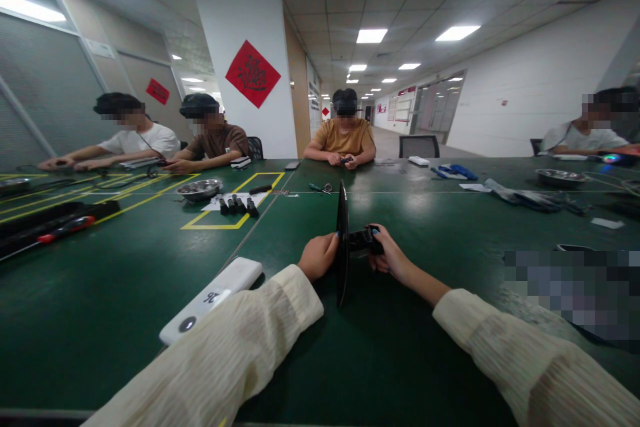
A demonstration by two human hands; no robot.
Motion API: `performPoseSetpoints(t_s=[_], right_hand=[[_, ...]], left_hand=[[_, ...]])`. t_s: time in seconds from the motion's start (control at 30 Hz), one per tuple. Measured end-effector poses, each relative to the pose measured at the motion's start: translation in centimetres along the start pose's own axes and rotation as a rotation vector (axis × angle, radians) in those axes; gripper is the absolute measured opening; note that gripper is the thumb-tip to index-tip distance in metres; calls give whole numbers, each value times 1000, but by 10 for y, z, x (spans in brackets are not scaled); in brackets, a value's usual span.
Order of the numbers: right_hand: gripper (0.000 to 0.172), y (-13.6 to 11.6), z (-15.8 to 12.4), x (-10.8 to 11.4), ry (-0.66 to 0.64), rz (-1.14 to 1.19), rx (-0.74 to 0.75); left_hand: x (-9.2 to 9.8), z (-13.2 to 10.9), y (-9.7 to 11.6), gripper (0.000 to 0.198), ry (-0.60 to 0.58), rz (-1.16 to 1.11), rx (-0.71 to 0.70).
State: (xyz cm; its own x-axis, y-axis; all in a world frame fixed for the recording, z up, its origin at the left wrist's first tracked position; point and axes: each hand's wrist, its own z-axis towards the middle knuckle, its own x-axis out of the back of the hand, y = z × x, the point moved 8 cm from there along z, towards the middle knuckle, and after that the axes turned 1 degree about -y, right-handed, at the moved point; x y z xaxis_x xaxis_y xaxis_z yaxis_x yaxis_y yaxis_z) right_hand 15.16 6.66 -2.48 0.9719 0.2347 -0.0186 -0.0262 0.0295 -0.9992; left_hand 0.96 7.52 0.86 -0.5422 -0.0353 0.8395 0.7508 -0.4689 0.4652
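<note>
Upright over the green table in front of me is a thin black panel, seen nearly edge-on. My left hand is closed on it, pressed to its left face near the middle. A black block-like piece sticks out from the panel's right face. Around the outer end of that piece my right hand is closed, thumb on top. From this angle I cannot tell what kind of object the panel and block make up. Left of my left forearm lies a long white device with a round lens and a handwritten label.
On the green table, several black cylindrical pieces lie by a metal bowl. Scissors lie ahead, gloves at right, and a red-and-black tool at far left. A person sits opposite; others sit at both sides.
</note>
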Motion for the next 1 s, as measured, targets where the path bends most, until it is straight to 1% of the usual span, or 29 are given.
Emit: performPoseSetpoints(t_s=[0.2,0.3,0.4,0.53,0.63,0.77,0.9,1.0], right_hand=[[55,-2,0,-1,-6,-14,35],[56,0,1,0,-5,-6,32],[57,3,3,2,-9,2,32],[56,4,3,2,-16,4,28],[54,2,2,1,-3,6,8],[55,3,2,2,3,12,-3],[55,6,5,2,-27,22,24],[55,6,5,2,-23,9,18]], left_hand=[[0,1,0,46,-2,12,25],[0,2,-1,45,4,-27,28],[-1,3,-5,43,7,-138,38],[-6,4,-10,41,-42,-346,70],[-7,3,-12,38,-48,-424,82],[-7,3,-12,39,-25,-415,67],[-5,2,-8,46,-20,-317,42],[0,2,-4,49,-3,-239,21]])
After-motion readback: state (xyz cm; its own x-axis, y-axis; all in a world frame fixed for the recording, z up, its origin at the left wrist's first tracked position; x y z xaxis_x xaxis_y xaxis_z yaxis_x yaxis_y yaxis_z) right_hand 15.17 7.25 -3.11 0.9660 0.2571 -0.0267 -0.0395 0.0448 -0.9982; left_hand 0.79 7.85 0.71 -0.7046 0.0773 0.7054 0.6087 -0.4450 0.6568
